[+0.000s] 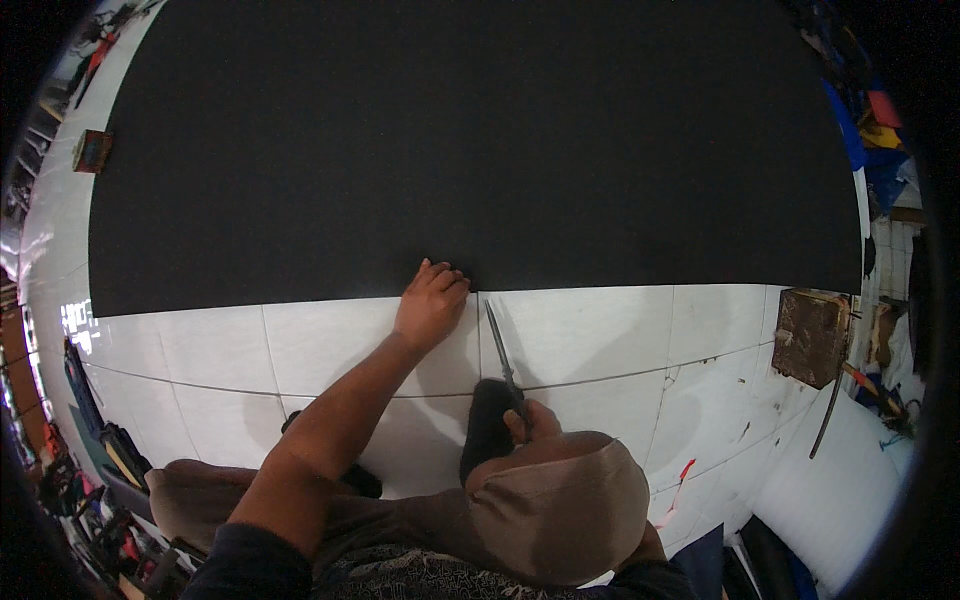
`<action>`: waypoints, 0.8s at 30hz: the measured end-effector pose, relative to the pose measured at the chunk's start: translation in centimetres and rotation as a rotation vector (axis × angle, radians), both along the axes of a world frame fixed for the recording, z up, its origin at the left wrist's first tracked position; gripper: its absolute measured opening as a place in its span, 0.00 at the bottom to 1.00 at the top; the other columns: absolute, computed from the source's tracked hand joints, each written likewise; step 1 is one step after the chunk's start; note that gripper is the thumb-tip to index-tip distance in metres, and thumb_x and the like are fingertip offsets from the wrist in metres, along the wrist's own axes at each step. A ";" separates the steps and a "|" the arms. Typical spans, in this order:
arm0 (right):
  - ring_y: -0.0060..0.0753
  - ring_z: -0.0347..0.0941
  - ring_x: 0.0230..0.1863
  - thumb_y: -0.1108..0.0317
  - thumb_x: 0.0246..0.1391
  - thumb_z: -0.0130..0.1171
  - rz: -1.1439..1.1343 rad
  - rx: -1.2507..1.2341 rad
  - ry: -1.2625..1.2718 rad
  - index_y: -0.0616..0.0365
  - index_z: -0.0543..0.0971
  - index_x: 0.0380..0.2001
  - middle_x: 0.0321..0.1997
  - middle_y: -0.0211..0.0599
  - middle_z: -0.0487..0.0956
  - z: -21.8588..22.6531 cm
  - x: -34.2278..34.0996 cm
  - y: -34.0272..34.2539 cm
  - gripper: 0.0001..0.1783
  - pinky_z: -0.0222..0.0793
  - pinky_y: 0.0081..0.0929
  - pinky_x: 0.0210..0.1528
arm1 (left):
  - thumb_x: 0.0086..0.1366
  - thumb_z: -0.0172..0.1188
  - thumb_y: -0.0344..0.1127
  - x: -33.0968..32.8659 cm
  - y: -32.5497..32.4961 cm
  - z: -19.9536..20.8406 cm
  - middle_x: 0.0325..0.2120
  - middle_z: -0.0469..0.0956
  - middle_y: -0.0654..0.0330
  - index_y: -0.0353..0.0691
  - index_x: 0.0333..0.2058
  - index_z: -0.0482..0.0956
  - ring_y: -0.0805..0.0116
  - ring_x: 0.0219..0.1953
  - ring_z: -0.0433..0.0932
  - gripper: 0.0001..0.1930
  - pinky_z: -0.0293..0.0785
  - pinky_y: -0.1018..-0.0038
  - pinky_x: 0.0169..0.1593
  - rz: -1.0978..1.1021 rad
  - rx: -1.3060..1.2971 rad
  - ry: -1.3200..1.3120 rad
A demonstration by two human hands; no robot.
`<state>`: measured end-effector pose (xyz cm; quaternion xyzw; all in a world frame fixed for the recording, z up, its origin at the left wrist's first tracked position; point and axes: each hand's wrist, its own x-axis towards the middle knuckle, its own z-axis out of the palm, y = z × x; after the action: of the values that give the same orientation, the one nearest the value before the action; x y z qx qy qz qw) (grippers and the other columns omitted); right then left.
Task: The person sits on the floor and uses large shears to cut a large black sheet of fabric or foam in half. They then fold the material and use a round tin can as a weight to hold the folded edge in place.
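A large black sheet (480,150), smooth and matte like fabric, lies spread flat over the floor in front of me. My left hand (437,300) reaches over its near edge, palm down, fingers bent and closed on the sheet. The thumb's grip is hidden beneath the hand. In my right hand (538,421), low by my knee, is a pair of scissors (503,350). Their blades look closed and point away from me, with the tip just short of the sheet's edge. Part of the handle is hidden by my fingers.
White floor tiles (340,345) show between me and the sheet. A brown, worn block (812,337) sits at the sheet's near right corner, and a smaller block (93,151) at its left edge. A white roll (845,490) lies at right; clutter lines both sides.
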<state>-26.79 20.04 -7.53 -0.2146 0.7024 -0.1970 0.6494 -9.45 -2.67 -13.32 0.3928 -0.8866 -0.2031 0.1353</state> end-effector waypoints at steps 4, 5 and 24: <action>0.24 0.68 0.27 0.45 0.62 0.56 -0.244 -0.027 -0.188 0.55 0.74 0.34 0.26 0.28 0.73 1.7 2.3 -2.3 0.22 0.63 0.26 0.31 | 0.62 0.63 0.30 -0.3 0.0 0.3 0.47 0.78 0.51 0.37 0.45 0.81 0.53 0.56 0.74 0.13 0.63 0.50 0.67 0.024 0.066 -0.013; 0.24 0.67 0.27 0.44 0.63 0.55 -0.256 0.020 -0.175 0.55 0.73 0.34 0.26 0.28 0.73 1.4 2.6 -2.7 0.23 0.63 0.26 0.31 | 0.61 0.63 0.30 -0.3 0.0 0.6 0.46 0.78 0.51 0.37 0.45 0.81 0.53 0.56 0.74 0.13 0.61 0.49 0.68 0.039 0.080 -0.003; 0.54 0.75 0.35 0.42 0.62 0.55 0.049 -0.191 0.075 0.65 0.72 0.33 0.29 0.51 0.77 -4.0 4.7 -4.6 0.29 0.68 0.45 0.41 | 0.57 0.64 0.27 -1.0 0.6 0.4 0.33 0.75 0.56 0.39 0.33 0.81 0.54 0.41 0.76 0.05 0.62 0.42 0.64 0.098 0.060 0.110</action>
<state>-22.08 15.41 -11.55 -0.2996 0.6989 -0.2390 0.6039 -10.41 -2.07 -12.97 0.4280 -0.8511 -0.2438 0.1818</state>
